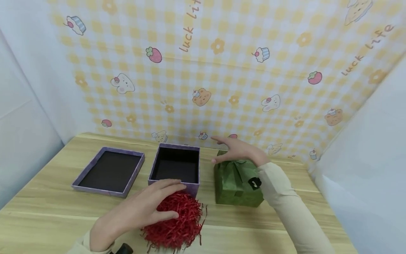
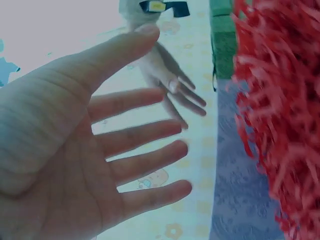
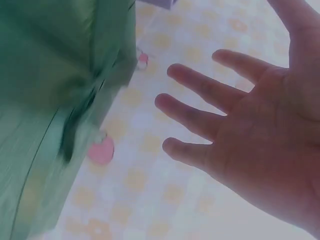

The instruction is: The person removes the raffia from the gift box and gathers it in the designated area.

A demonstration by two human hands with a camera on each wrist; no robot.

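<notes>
A heap of red shredded paper [image 1: 177,225] lies on the table in front of a purple box [image 1: 176,164] with a black inside. Over the heap hovers my left hand [image 1: 142,204], its fingers spread and holding nothing; the left wrist view shows the shreds [image 2: 285,110] beside its palm. My right hand [image 1: 238,150] is held above a green gift box [image 1: 238,183] with a ribbon bow. In the right wrist view its fingers [image 3: 195,117] are extended and apart from the green box [image 3: 60,100]. The purple box holds nothing that I can see.
A shallow purple lid [image 1: 109,171] lies at the left, inner side up, beside the purple box. Behind the wooden table [image 1: 47,208] hangs a yellow checked cloth [image 1: 177,77] with cartoon prints. White sheets [image 1: 374,169] close off both sides.
</notes>
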